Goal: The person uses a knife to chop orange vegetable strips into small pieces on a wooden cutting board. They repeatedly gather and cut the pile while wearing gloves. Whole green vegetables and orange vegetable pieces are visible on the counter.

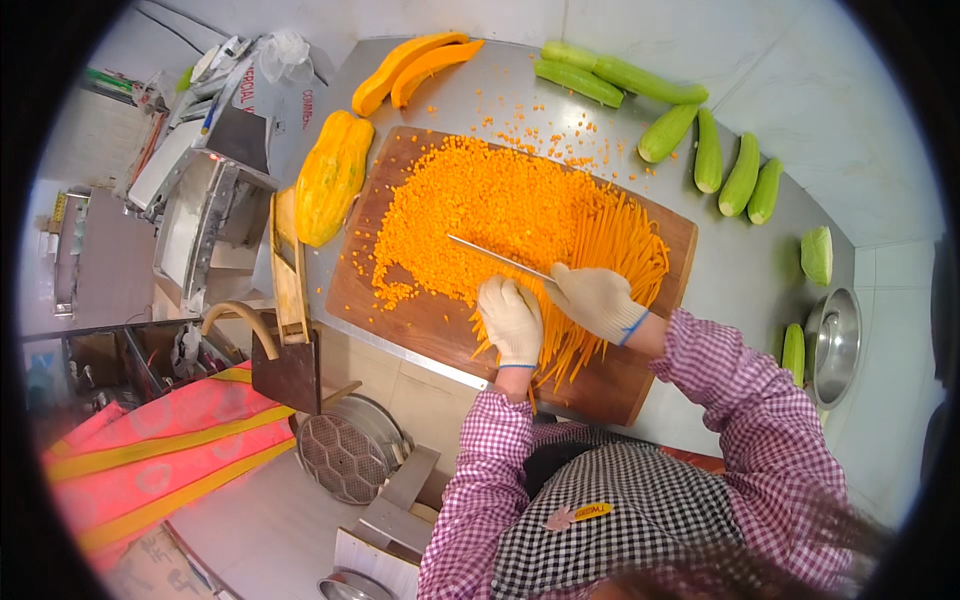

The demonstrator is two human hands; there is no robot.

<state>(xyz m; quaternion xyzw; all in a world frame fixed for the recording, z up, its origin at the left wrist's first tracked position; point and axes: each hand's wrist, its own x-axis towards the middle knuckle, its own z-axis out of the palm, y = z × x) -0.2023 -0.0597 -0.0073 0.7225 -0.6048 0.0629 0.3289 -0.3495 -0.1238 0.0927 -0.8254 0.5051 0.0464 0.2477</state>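
My right hand, in a white knit glove, grips a knife whose blade points up and left across the heap. Beside it, my gloved left hand presses with bent fingers on thin orange strips. More long strips fan out beyond my right hand. Finely diced orange pieces, seemingly pumpkin or squash, cover much of the wooden cutting board. How the handle sits inside the glove is hidden.
A yellow squash and squash pieces lie left of the board, near a wooden slicer. Green zucchini line the steel table's far side. A metal bowl stands right; diced bits are scattered behind the board.
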